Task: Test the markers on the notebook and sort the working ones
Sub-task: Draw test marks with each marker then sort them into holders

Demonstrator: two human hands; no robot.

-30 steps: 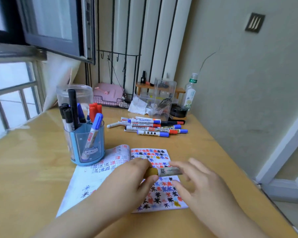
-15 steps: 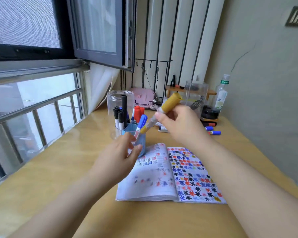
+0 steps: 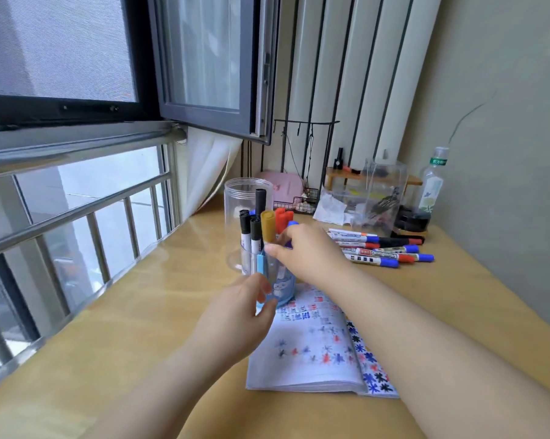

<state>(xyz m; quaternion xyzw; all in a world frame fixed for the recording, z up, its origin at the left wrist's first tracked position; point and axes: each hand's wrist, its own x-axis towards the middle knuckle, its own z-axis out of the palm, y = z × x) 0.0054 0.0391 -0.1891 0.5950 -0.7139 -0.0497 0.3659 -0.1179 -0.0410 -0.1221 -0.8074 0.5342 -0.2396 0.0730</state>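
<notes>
Blue cup held by left hand; right hand pinches yellow-capped marker at its rim.

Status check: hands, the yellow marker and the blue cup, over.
Right hand at yellow marker, which stands in blue cup. Left hand holds the cup's side. Clear jar close behind; notebook open.

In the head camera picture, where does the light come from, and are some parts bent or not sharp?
Head view: daylight enters through the window at the left and leaves a soft sheen on the table; the wide lens bows the window frame and wall lines; the notebook marks and both forearms look slightly soft.
</notes>
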